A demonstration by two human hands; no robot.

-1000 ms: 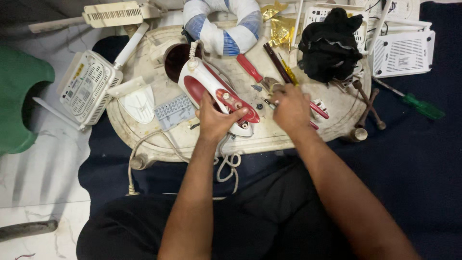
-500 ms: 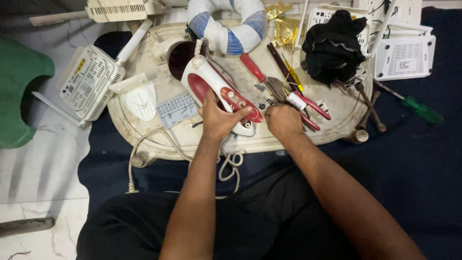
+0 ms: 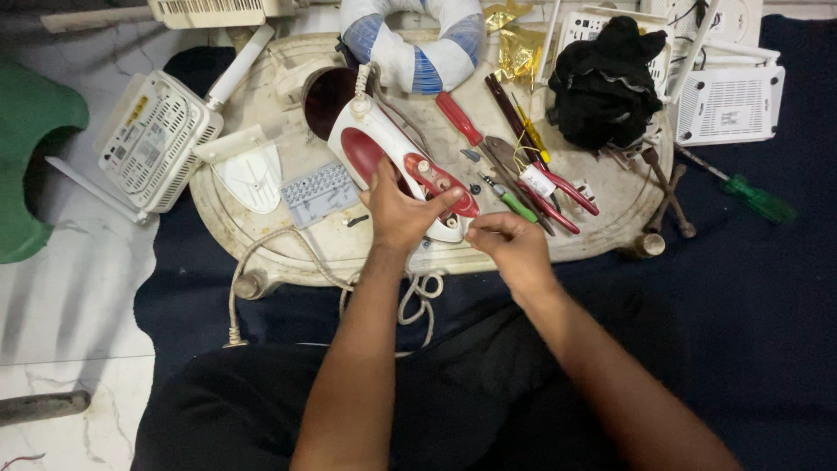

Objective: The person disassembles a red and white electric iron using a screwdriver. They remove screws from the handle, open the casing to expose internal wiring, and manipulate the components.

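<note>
A white and dark red clothes iron lies on a worn white oval tray. My left hand presses down on the iron's red handle and grips it. My right hand sits at the iron's near end with fingertips pinched together; I cannot make out anything between them. A small green-handled screwdriver lies just beyond the right hand, beside red-handled pliers and a red-handled screwdriver.
The iron's cord loops off the tray's near edge. A grey ribbed plate, a black cloth and a blue-and-white ring are on the tray. White routers flank it. A green screwdriver lies on the dark mat at right.
My right hand drew back from the tools on the tray toward me and now rests at the iron's near end. My left hand stayed on the iron.
</note>
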